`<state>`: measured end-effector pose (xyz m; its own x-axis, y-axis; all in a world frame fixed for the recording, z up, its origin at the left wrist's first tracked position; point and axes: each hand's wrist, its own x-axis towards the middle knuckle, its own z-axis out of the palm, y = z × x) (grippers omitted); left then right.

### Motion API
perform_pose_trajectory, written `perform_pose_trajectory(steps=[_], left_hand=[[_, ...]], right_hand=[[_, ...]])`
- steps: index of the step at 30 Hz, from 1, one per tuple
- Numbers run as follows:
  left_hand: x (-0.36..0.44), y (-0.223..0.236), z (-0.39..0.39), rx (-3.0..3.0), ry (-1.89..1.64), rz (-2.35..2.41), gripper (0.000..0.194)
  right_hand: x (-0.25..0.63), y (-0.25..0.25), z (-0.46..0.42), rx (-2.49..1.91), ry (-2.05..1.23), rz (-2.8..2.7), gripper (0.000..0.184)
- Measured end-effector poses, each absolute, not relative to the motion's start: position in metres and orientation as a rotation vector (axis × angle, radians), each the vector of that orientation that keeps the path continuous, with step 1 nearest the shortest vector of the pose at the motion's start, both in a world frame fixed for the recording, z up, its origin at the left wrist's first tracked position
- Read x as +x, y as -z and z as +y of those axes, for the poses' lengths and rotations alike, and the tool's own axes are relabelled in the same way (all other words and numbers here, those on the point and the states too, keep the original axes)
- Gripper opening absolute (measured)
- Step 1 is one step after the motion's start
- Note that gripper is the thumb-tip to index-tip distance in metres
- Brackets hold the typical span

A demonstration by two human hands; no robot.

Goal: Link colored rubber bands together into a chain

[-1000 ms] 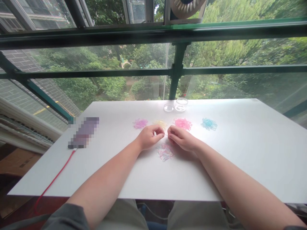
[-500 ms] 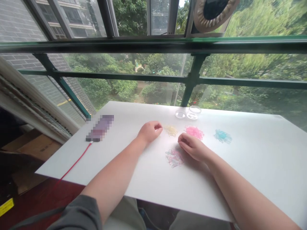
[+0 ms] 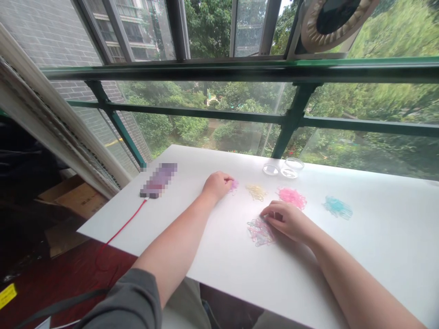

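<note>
My left hand [image 3: 216,186] is at the pile of purple loops [image 3: 233,186], covering part of it. Its thumb and index finger are pinched together at the pile; what they hold is too small to make out. Over the upper right edge of a mixed-colour pile [image 3: 259,232] hovers my right hand [image 3: 286,219], fingers curved and slightly apart, with nothing visible in them. All the piles are of small, thin, see-through loops, like rubber bands or paper clips. A yellow pile [image 3: 256,192], a pink pile [image 3: 291,197] and a blue pile [image 3: 338,207] lie in a row.
A clear round container [image 3: 293,168] and a clear lid [image 3: 270,170] stand at the back of the white table [image 3: 219,283]. On the left lies a blurred-out phone-like device [image 3: 159,180] with a red cable [image 3: 127,220]. A green window railing [image 3: 212,113] runs behind the table.
My hands, together a second ago with a thin strand between them, have parted. The left moved to the purple pile, the right down to the mixed pile. The view has turned left.
</note>
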<state>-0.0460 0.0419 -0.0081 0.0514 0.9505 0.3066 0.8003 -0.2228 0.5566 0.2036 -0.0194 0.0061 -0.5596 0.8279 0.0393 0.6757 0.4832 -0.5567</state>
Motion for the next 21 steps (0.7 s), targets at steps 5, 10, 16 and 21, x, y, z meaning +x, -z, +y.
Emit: perform_pose_trajectory(steps=[5, 10, 16, 21], left_hand=[[-0.0473, 0.0093, 0.0435, 2.12, -0.957, 1.776, 0.028], [-0.045, 0.0085, 0.0363, 2.236, -0.861, 1.704, 0.052], [-0.0469, 0.0117, 0.0363, 2.265, -0.854, 1.716, 0.048], [-0.0488, 0.014, 0.0404, 2.243, -0.879, 1.721, 0.038]], right_hand=[[0.2034, -0.0055, -0.0188, -1.271, -0.706, -2.439, 0.017], [0.2024, -0.0058, -0.019, -1.273, -0.727, -2.423, 0.016], [0.202, -0.0063, -0.019, -1.271, -0.729, -2.426, 0.017], [0.2022, -0.0062, -0.0193, -1.276, -0.726, -2.421, 0.017]])
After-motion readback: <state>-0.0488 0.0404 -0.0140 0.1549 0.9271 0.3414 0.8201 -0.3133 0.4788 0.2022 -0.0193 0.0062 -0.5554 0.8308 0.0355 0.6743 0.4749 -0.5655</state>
